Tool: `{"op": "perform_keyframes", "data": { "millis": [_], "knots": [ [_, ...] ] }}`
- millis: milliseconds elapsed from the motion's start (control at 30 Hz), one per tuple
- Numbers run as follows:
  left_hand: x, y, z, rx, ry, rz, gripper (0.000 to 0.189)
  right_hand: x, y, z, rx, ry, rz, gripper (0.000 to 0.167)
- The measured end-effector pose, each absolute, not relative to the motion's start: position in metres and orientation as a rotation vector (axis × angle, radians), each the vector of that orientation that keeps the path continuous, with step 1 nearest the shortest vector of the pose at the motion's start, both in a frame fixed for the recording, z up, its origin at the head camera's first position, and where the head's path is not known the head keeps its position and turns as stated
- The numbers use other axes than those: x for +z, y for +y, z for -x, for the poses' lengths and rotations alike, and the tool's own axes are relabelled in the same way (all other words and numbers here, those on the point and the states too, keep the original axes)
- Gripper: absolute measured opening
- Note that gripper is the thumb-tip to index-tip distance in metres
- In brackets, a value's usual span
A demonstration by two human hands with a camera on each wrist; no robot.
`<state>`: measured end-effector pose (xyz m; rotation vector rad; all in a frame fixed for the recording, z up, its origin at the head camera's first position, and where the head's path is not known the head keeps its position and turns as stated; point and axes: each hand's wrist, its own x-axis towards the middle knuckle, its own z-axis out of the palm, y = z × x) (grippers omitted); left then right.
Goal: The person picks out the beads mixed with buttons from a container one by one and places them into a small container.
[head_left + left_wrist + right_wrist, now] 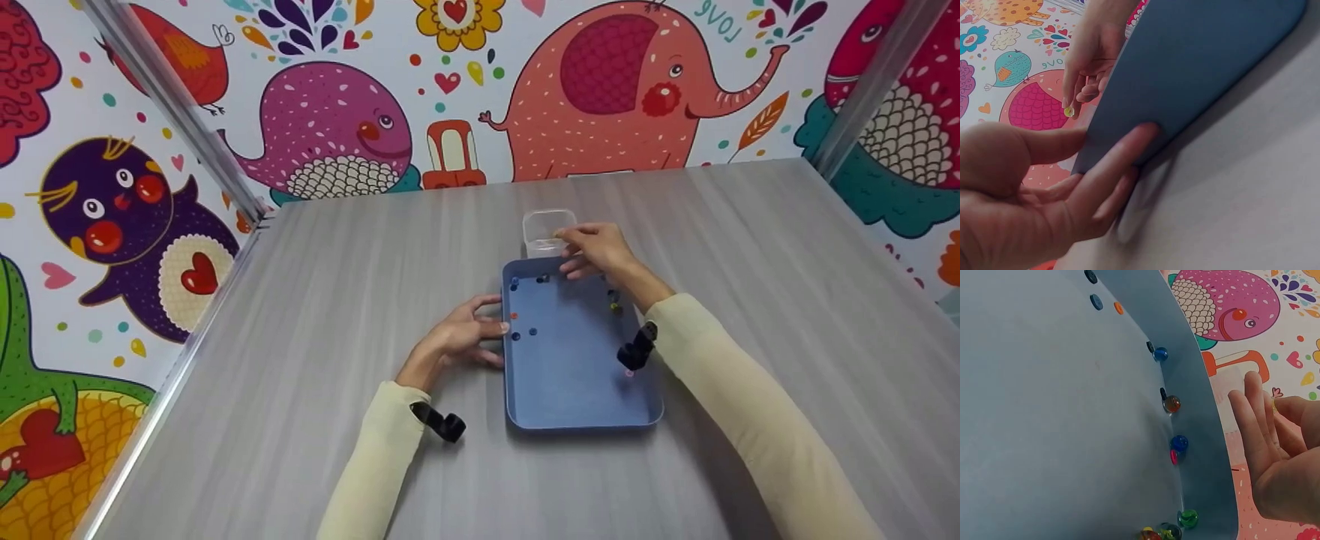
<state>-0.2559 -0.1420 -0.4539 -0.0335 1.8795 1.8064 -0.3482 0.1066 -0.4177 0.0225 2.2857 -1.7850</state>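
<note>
My left hand [466,332] holds the left wall of a blue tray [581,429], thumb at the rim and fingers against the outer side. Above the tray's far end, my right hand [600,247] pinches a clear and yellow marble [1068,112] between thumb and index finger, the other fingers loosely extended. Just beyond the tray stands a small clear plastic container [527,229], and the pinching fingertips overlap its right side in the head view. Inside the tray lie glass marbles, including a blue marble [1179,443] and a green marble [1189,518], and small buttons, including an orange button [1118,308].
The tray rests on a grey wood-grain table [360,300]. Panels with cartoon animals [600,90] rise behind and at the sides, with a metal post [180,112] at the left corner. Black wrist cameras [637,349] hang at both sleeves.
</note>
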Motion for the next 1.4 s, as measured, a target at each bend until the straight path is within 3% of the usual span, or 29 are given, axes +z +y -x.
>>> {"op": "perform_keyframes", "data": {
  "millis": [1400],
  "knots": [
    [-0.454,-0.141,0.256,1.782,1.897,0.076,0.064,-0.422,0.102,0.345,-1.721,2.404,0.023,0.032]
  ]
}}
